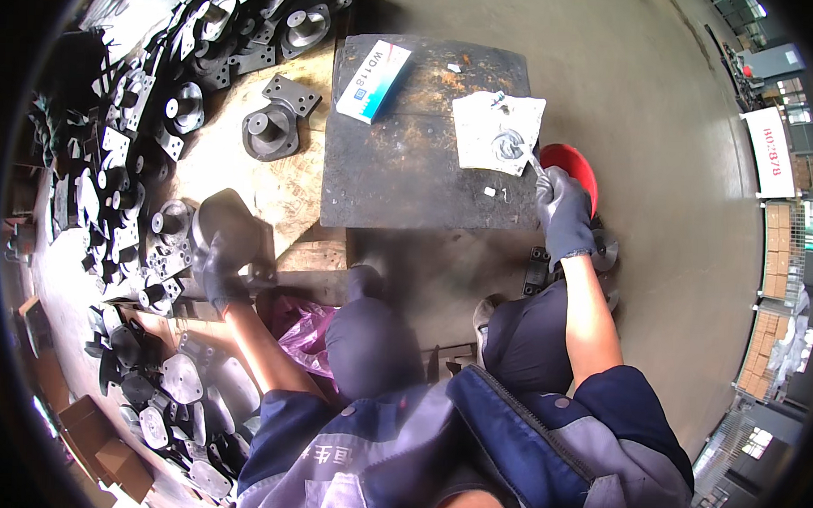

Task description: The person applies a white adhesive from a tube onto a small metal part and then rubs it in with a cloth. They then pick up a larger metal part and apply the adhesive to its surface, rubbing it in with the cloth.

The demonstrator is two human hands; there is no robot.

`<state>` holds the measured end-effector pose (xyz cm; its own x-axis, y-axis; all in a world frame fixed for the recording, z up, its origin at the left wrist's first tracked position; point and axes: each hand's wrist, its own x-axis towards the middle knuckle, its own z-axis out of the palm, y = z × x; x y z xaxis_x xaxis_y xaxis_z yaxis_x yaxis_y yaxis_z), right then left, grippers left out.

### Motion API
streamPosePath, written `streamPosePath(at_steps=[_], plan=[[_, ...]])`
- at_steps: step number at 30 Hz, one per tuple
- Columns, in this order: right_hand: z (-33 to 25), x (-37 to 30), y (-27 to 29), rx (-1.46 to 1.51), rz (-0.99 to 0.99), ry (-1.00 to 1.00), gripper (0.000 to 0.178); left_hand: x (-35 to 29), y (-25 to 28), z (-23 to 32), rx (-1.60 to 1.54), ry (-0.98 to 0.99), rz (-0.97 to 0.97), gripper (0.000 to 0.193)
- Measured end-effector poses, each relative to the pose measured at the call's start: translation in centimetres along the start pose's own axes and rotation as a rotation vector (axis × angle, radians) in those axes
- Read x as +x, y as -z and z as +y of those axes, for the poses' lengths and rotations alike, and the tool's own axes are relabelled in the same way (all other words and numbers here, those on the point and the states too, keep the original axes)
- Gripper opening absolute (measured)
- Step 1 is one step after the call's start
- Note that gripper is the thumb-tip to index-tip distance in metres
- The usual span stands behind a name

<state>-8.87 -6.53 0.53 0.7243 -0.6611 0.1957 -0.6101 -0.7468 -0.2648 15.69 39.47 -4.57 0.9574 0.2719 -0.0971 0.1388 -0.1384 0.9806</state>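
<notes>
My left hand [216,272], in a dark grey glove, grips a dark round-cornered metal plate part [231,221] by its edge at the left. My right hand [562,206], gloved alike, is closed on a thin, light-coloured stick-like tool [532,160]. The tool's tip reaches a white sheet [473,147] smeared with grey paste [509,145]. That sheet lies on a dark worn tabletop [382,173]. Beside and partly behind my right hand is a red bowl [573,161]. A flanged metal part [269,131] with a central stub rests on the wooden board, beyond my left hand.
A white and blue box [374,81] lies on the tabletop's far left, and small white scraps [490,191] lie near the sheet. Many similar metal parts [127,186] crowd the left side, with loose plates [183,379] stacked lower down. A pink plastic bag [305,331] sits by my left knee.
</notes>
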Motion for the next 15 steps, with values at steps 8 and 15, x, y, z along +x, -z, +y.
streamPosePath(at_steps=[8, 15], plan=[[0.2, 0.3, 0.2, -0.141, -0.133, -0.024, 0.013, -3.6, 2.0, 11.4, 0.130, -0.043, -0.343, 0.033], [3.5, 0.4, -1.9, 0.907, -0.362, -0.488, 0.014, -8.8, -2.3, 17.8, 0.030, -0.209, -0.259, 0.030]])
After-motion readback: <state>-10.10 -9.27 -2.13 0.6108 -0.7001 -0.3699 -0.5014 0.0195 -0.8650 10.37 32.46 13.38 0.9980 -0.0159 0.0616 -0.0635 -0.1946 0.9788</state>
